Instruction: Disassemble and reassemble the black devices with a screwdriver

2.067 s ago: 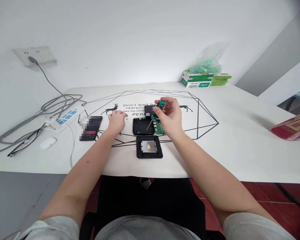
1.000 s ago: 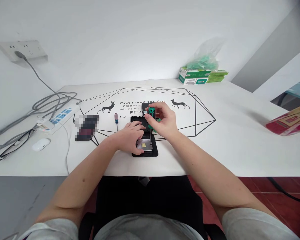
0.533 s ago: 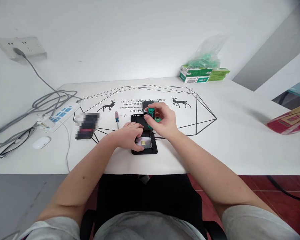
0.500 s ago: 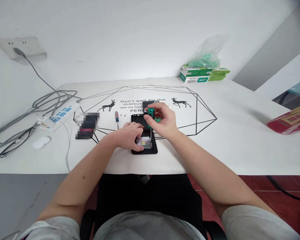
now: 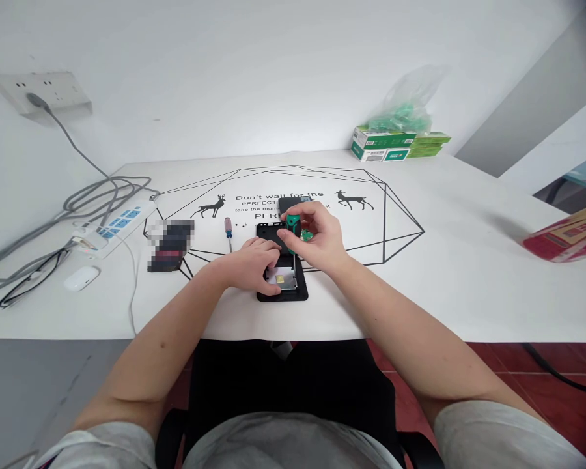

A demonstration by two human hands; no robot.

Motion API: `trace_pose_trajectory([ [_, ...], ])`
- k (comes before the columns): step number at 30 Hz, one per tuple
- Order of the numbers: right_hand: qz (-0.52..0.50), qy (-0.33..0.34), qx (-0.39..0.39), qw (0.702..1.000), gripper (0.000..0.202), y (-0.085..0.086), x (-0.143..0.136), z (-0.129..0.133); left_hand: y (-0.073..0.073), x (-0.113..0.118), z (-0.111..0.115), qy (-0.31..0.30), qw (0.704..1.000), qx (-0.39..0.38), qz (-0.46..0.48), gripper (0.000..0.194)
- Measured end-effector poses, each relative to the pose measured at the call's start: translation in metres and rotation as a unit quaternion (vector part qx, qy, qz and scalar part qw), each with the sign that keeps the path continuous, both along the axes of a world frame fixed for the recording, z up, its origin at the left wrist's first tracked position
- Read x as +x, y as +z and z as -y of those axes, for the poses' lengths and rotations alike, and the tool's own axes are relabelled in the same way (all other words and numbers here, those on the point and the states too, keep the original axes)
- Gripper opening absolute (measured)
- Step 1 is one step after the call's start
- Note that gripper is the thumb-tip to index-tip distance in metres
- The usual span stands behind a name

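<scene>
A green-handled screwdriver (image 5: 292, 225) stands nearly upright in my right hand (image 5: 321, 238), gripped between thumb and fingers. Its thin shaft reaches down to the right side of an opened black electronic device (image 5: 301, 293); whether the tip sits in a screw is too small to tell. My left hand (image 5: 254, 264) holds the device on the table, thumb near its lower edge and fingers over its upper part. Inside lies a silver metal plate with a yellow square (image 5: 280, 279). Behind is a black cover piece (image 5: 267, 232), partly under my hands. A green part (image 5: 306, 234) shows beside my right fingers.
A second screwdriver (image 5: 228, 228) lies left, near several tiny screws (image 5: 245, 225). Farther left are a dark phone-like object (image 5: 172, 246), a white case (image 5: 81, 278), glasses (image 5: 32, 280) and a power strip (image 5: 127, 221) with cables. Green boxes (image 5: 383, 139) stand at the back right.
The screwdriver handle and my right fingers have shifted very slightly left and down. My left hand and the device have kept their place.
</scene>
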State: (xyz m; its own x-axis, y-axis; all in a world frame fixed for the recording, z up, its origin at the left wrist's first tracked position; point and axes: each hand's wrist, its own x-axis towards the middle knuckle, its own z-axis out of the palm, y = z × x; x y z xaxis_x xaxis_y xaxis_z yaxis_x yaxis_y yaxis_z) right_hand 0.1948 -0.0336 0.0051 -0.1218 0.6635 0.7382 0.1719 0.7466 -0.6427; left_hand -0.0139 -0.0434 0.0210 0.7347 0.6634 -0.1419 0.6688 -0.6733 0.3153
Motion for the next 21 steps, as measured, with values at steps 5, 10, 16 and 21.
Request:
trace_pose_trajectory([
  [5, -0.005, 0.004, -0.011, 1.000, 0.033, -0.0007, 0.0010, -0.0006, -0.0013, -0.0002, -0.0010, 0.005, 1.000, -0.001, 0.003, 0.039],
  [10, -0.015, 0.001, -0.006, 1.000, 0.038, -0.0039, -0.0001, -0.0038, -0.0005, 0.0002, 0.0001, 0.009, 1.000, -0.004, 0.004, 0.041],
  [16, -0.013, -0.011, -0.008, 1.000, 0.042, -0.0055, -0.0009, -0.0048, 0.0003, -0.0002, 0.0002, 0.007, 1.000, -0.009, 0.005, 0.039],
  [21, -0.023, -0.008, -0.028, 0.999, 0.047, -0.0048, -0.0016, -0.0049, -0.0009, -0.0004, -0.0008, 0.006, 1.000, -0.010, 0.008, 0.038],
])
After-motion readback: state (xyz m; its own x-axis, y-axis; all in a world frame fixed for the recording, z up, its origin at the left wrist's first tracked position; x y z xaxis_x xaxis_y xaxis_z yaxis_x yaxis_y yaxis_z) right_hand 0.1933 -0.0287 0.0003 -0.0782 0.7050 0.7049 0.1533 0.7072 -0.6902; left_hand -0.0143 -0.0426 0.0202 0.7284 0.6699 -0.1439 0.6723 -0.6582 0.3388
